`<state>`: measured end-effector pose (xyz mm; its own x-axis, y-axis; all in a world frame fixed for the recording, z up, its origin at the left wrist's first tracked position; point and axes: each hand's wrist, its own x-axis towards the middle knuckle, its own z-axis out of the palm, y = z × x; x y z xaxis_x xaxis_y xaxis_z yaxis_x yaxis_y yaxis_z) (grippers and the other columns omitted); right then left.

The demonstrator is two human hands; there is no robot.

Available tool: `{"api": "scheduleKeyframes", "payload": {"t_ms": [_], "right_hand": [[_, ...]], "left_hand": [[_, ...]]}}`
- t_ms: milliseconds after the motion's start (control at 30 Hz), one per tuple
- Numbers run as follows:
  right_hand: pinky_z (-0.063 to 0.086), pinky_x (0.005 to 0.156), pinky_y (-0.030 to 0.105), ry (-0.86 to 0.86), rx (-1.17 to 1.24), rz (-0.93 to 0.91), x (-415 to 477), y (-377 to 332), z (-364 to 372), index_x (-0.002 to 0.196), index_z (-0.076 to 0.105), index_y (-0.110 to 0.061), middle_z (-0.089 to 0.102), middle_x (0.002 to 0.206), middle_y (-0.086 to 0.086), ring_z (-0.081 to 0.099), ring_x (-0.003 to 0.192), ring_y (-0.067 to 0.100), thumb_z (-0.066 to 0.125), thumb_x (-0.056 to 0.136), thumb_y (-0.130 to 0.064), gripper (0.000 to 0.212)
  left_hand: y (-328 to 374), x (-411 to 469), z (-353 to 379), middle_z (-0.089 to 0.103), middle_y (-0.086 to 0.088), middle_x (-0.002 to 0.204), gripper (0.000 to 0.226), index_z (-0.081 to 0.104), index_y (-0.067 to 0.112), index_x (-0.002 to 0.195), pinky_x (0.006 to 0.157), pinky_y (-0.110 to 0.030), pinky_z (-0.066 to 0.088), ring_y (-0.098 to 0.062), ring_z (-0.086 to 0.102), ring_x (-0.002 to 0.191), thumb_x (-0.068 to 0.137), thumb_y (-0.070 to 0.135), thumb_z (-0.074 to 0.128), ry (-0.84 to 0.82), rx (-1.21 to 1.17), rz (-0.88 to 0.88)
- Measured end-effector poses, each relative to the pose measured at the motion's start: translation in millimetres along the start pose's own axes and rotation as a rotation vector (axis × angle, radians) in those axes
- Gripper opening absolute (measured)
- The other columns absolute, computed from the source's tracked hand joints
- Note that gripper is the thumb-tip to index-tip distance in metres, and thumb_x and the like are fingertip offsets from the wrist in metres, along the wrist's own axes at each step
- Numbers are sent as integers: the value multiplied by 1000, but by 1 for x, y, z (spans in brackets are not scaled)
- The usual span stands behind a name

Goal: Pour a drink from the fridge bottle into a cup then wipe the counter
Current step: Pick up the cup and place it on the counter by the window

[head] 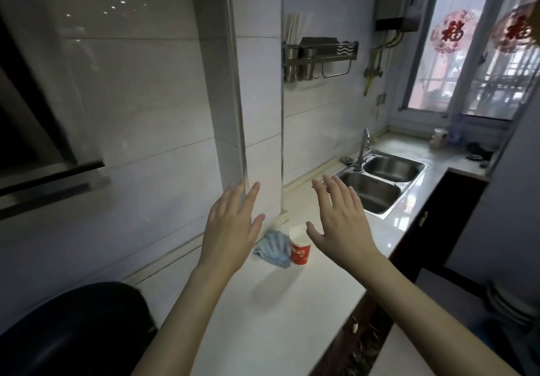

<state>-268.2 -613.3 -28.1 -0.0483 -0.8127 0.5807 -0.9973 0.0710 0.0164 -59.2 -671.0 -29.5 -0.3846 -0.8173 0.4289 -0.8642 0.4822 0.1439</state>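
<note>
A red paper cup (pixel 299 247) with a white rim stands upright on the white counter (pixel 263 311). A crumpled blue cloth (pixel 272 247) lies just left of it, touching or nearly touching it. My left hand (pixel 230 229) is raised above the counter with straight, spread fingers, left of the cloth. My right hand (pixel 342 223) is also raised with flat fingers, right of the cup and partly in front of its rim. Both hands hold nothing. No bottle is in sight.
A double steel sink (pixel 380 182) with a faucet (pixel 362 150) lies behind my right hand. A black wok (pixel 70 334) fills the lower left. A tiled column (pixel 257 112) juts out behind the cloth. A utensil rack (pixel 321 54) hangs on the wall. Small items stand by the window (pixel 447 139).
</note>
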Motion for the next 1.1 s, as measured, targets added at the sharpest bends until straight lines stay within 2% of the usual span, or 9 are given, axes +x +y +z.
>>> {"api": "scheduleKeyframes", "payload": {"t_ms": [100,200,300,367,567,667,900,1100], "right_hand": [[29,112,51,-33,16,-33,6,28,14,142,39,-9,41,146,13,32,139,33,63,76,-41,77],[29,112,51,-62,32,-84,19,57,27,142,39,-9,41,146,14,32,139,33,63,75,-41,78],[30,112,51,-61,50,-134,30,93,42,142,40,-8,41,146,16,35,137,35,65,75,-41,79],[31,111,51,-63,56,-164,36,121,52,141,41,-7,42,145,16,36,137,35,66,75,-41,78],[30,112,48,-197,158,-214,51,175,86,144,33,-9,35,150,14,27,141,32,59,79,-44,79],[34,110,50,-236,167,-245,50,193,100,144,36,-10,36,150,15,31,140,33,67,76,-43,82],[46,99,51,-290,248,-230,56,206,137,136,49,-9,50,140,16,48,129,36,83,57,-44,93],[47,99,50,-319,219,-252,73,205,168,135,51,-10,52,138,15,50,128,35,85,53,-44,95]], "left_hand": [[19,15,20,7,4,166,70,6,31,157,122,-39,11,-21,5,153,92,57,13,-8,15,-22],[37,28,41,7,6,166,66,7,31,157,123,-41,13,-21,5,153,98,55,21,-8,46,-81],[67,41,64,6,6,166,66,7,31,157,122,-41,11,-21,5,153,97,56,19,-27,72,-113],[88,52,80,7,7,166,64,8,31,157,122,-40,9,-21,6,153,101,54,27,-27,65,-134],[136,70,115,6,8,166,70,7,37,156,121,-44,13,-20,5,153,97,64,33,-64,20,-330],[155,75,129,7,8,166,70,8,38,156,121,-42,15,-20,7,152,97,64,35,-91,34,-366],[149,90,156,13,7,165,76,12,38,156,119,-40,21,-20,15,151,92,68,38,-120,52,-380],[133,110,192,6,11,165,79,0,42,155,120,-38,17,-18,9,152,91,71,37,-146,31,-383]]}}
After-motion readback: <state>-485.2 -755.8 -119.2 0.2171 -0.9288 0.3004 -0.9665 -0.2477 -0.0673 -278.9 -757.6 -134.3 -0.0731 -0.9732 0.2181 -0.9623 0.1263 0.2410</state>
